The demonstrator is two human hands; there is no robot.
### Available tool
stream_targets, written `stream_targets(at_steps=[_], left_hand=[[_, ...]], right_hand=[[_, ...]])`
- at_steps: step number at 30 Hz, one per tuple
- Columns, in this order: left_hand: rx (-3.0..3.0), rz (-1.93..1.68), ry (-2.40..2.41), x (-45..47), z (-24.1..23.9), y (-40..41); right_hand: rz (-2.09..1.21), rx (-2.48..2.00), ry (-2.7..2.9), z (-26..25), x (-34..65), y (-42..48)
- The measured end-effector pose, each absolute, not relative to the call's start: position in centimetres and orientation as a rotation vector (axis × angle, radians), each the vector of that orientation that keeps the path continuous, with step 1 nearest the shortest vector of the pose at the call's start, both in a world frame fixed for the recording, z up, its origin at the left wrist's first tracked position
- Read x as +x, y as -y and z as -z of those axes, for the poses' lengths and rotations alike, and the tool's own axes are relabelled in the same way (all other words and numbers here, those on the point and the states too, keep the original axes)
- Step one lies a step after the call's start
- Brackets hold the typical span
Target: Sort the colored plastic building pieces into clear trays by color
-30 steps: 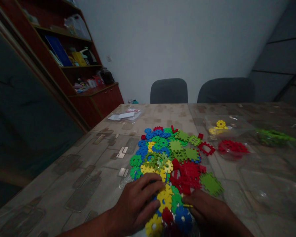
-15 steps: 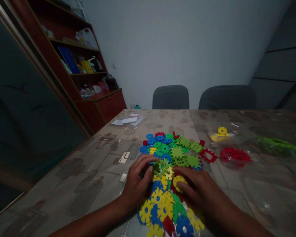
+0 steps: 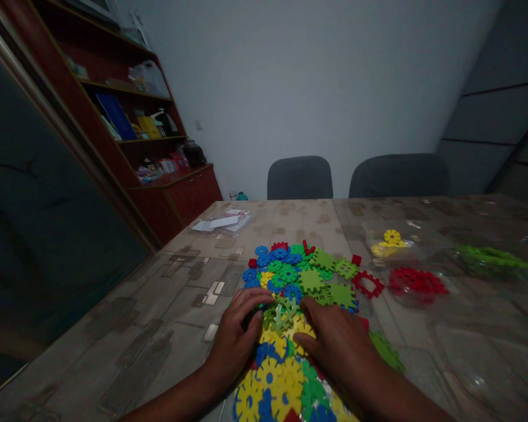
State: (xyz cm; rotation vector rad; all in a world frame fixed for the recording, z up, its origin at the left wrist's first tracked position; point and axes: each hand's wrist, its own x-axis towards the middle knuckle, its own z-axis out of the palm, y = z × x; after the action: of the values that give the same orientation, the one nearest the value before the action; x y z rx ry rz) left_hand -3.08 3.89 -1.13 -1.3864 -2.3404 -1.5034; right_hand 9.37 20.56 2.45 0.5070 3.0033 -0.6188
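Note:
A long pile of toothed plastic building pieces (image 3: 286,381) in yellow, blue, green and red runs down the table in front of me. Over its middle, my left hand (image 3: 237,334) is closed, curved fingers and thumb at the left edge of a light green openwork toothed piece (image 3: 280,315). Opposite it is my right hand (image 3: 338,340), its thumb and index finger around a yellow notched disc (image 3: 303,326), close to the green piece. The palm covers part of the pile, and the other right fingers are hidden.
Clear plastic containers to the right hold red pieces (image 3: 416,282), green pieces (image 3: 488,258) and yellow pieces (image 3: 389,246). White papers in plastic bags (image 3: 220,223) lie at the far left of the table (image 3: 176,316). Two grey chairs (image 3: 300,177) stand behind it.
My right hand has moved left toward the light green piece, uncovering a green piece on the right. My left hand stays beside the light green piece. The view has shifted slightly.

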Motion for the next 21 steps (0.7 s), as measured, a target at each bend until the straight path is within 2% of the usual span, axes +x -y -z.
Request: stream_targets(at_steps=[9, 14, 19, 21], left_hand=[[-1.395, 1.562, 2.327, -3.1, 1.1, -3.8], [-1.384, 1.559, 2.337, -3.0, 1.1, -3.9], [-1.435, 1.476, 2.329, -3.0, 1.5, -3.6], [-1.462, 1.436, 2.312, -2.9, 1.5, -3.6]], right_hand=[[0.745, 0.471, -3.037, -1.8, 8.9, -20.6], [0.925, 0.36, -3.058, -2.3, 9.7, -21.4], [1.237, 0.269, -2.993, -3.6, 11.4, -23.7], [1.242, 0.292, -3.029, -4.1, 12.1, -25.4]])
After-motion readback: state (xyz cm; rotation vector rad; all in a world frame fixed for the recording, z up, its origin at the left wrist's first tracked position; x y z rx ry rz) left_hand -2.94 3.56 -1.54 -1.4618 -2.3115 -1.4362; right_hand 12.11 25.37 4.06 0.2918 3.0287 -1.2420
